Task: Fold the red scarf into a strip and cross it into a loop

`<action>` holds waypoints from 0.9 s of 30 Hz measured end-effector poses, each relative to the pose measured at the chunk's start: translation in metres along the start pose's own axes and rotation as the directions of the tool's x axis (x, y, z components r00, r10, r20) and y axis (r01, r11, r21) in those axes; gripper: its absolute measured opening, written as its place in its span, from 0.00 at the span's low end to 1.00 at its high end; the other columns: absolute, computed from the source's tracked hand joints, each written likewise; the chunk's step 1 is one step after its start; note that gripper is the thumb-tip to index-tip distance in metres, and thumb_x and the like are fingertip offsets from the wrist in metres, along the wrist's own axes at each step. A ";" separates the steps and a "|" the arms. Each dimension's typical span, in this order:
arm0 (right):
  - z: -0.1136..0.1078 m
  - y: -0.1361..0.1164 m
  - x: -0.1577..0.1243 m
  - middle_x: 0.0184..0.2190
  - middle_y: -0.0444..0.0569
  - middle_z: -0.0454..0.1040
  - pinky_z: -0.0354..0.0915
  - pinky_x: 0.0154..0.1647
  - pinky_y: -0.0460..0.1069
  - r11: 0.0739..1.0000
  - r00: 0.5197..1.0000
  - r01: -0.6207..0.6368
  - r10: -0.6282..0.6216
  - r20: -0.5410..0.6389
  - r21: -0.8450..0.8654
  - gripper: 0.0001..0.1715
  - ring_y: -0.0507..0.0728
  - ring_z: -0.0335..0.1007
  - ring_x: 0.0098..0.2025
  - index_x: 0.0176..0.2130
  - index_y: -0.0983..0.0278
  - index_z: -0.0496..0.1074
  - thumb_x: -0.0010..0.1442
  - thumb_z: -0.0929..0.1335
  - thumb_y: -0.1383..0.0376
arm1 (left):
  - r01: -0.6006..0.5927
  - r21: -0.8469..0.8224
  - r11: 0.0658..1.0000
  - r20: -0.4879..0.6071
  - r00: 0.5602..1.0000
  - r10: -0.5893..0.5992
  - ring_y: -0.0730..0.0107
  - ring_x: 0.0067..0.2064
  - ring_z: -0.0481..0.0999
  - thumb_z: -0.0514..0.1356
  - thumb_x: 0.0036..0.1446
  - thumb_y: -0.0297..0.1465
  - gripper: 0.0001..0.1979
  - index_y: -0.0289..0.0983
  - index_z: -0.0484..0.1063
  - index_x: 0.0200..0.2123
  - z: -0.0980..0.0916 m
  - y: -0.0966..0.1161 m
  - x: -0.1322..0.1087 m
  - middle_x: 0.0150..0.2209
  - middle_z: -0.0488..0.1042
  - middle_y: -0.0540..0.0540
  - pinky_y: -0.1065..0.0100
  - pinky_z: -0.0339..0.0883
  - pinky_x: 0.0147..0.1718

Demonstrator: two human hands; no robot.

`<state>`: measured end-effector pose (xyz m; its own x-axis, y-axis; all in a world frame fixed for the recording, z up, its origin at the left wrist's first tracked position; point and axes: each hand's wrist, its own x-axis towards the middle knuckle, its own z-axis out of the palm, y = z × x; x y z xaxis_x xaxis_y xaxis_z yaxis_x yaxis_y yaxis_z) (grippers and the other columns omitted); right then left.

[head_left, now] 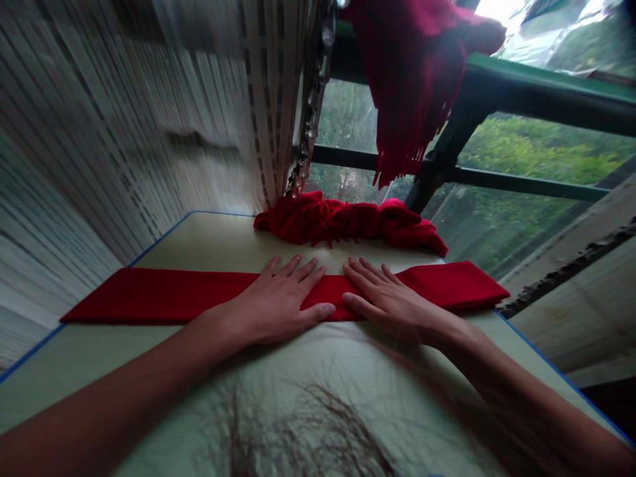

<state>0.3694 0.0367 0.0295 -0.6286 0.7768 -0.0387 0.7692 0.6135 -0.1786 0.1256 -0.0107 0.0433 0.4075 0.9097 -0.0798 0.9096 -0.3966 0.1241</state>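
Observation:
A red cloth, likely a scarf [163,295], lies folded into a long flat strip across the table, from near its left edge to its right edge. Near the strip's middle, my left hand [283,301] rests palm down with fingers spread. Just to the right, my right hand [382,295] also presses flat on the cloth, its fingers stretched forward. The two thumbs point toward each other over a short bare stretch of red fabric. Neither hand grips anything.
A crumpled red scarf [342,222] lies at the table's far end. Another fringed red scarf [412,86] hangs by the green-framed window [527,179]. A string curtain [199,119] hangs along the left. The pale table [308,391] has blue edging. Blurred hair crosses the bottom.

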 end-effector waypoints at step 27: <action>0.001 -0.015 0.005 0.76 0.50 0.39 0.33 0.75 0.69 0.999 0.999 0.037 -0.037 -0.019 -0.002 0.46 0.64 0.28 0.77 0.75 0.60 0.45 0.71 0.49 0.38 | -0.023 -0.005 1.000 -0.023 0.999 0.023 0.47 0.76 0.42 0.41 0.68 0.59 0.42 0.42 0.44 0.75 0.000 -0.001 0.001 0.76 0.41 0.42 0.39 0.34 0.71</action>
<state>0.3542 0.0310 0.0312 -0.6547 0.7558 -0.0133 0.7454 0.6425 -0.1778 0.1256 -0.0093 0.0434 0.4260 0.9031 -0.0544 0.8997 -0.4165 0.1304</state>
